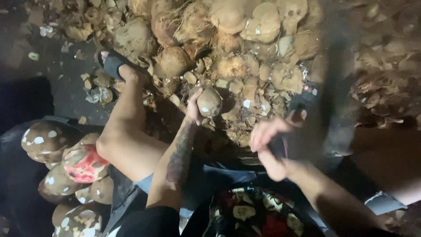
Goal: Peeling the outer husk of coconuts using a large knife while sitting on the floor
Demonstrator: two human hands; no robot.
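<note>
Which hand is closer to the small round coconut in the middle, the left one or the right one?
Left. The left hand holds the small round coconut directly; the right hand is apart from it, lower and to its right, gripping a blurred dark tool.

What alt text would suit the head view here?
Seen from above, a seated person's left hand holds a brown husked coconut over a heap of husk scraps; the right hand grips a blurred dark blade. Peeled coconuts are piled at lower left.

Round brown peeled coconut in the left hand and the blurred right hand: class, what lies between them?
In the head view, only brown broken shell pieces on the ground lie between the coconut and the right hand.
</note>
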